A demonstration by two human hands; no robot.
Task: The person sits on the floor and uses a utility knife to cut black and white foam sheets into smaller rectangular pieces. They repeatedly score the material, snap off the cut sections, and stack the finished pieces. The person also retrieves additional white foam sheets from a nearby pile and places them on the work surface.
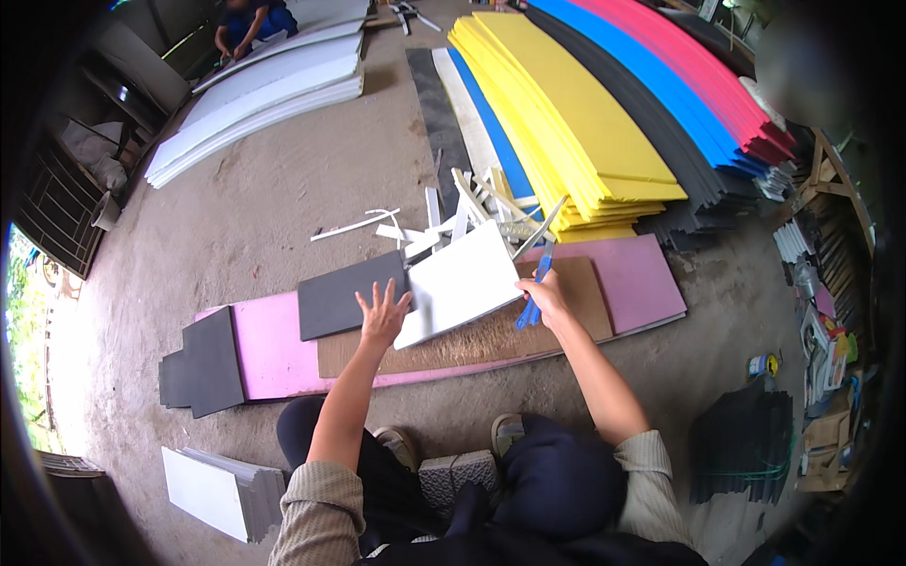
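My left hand (383, 315) rests flat with fingers spread on the edge of a white foam sheet (462, 279), next to a dark grey foam sheet (342, 294). My right hand (545, 292) grips a blue utility knife (534, 294) at the white sheet's right edge, beside a long metal ruler (540, 227) that slants up and away. Both sheets lie on a brown cutting board (491, 341) set on a long pink foam sheet (642, 274).
Stacks of yellow (576, 113), black, blue and red foam sheets lie ahead on the right, white sheets (264, 94) on the left. White offcut strips (406, 226) litter the floor. A white-grey stack (222, 491) lies near left. Another person (247, 24) crouches far back.
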